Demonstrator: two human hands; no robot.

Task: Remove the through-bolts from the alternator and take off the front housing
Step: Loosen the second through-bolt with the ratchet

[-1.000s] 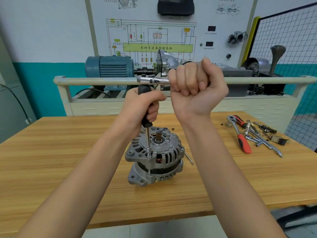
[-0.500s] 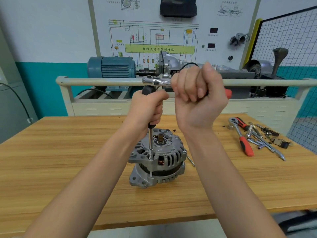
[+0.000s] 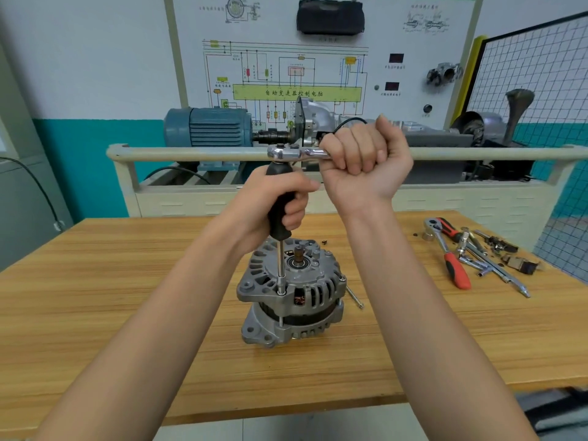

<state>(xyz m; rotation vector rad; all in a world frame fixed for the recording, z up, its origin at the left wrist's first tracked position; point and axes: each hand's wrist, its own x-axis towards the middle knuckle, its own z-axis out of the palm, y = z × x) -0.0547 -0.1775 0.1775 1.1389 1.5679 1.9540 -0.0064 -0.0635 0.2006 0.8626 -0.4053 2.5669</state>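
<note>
Grey cast aluminium, finned and slotted — the alternator stands upright on the wooden bench, directly below both hands, its shaft stub pointing up. A slim steel extension shaft runs straight down from the left hand to a through-bolt at the near edge of the front housing; the bolt's shank shows in the gap between the two housing halves.

The left hand is wrapped around the black handle of the driver, fingers curled tight. Just above it, the chrome head of a ratchet sits on top of the driver, its handle reaching out sideways into the right hand, which is closed in a fist around it.

Beside the alternator, under the right forearm, a loose long bolt lies flat on the bench. Further out beyond the right arm lies a scatter of tools — a second ratchet with a red grip, an extension bar, small sockets and bits. Behind the hands, past a pale rail, stands a blue electric motor and a wiring diagram board.
</note>
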